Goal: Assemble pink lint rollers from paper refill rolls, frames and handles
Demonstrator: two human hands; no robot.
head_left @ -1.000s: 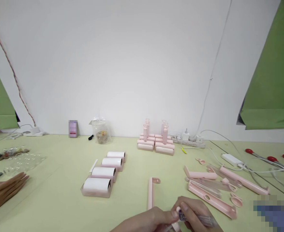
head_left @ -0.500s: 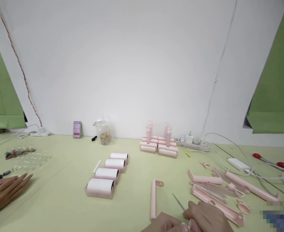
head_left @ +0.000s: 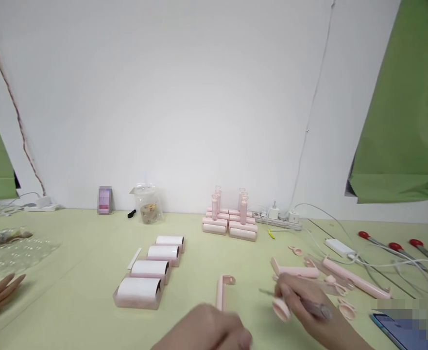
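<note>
My right hand is closed around a thin pointed tool with a grey, rounded handle; its slim metal tip points left. A small pink oval cap is at the fingertips, blurred, and I cannot tell whether it is gripped or just touched. My left hand, at the bottom centre, has curled fingers, and anything in them is hidden. Just beyond it lies a pink L-shaped handle piece. Pink handle parts and another oval cap lie around my right hand.
Several white rolls in pink holders form a row at centre left. Assembled pink lint rollers stand near the wall. Cables, a power strip, red-handled tools and a phone lie right. Another person's hand is left.
My hands have come apart: the left moved left, the right moved up with the tool over the pink parts. The oval cap now shows by the right fingers. The view turned slightly right.
</note>
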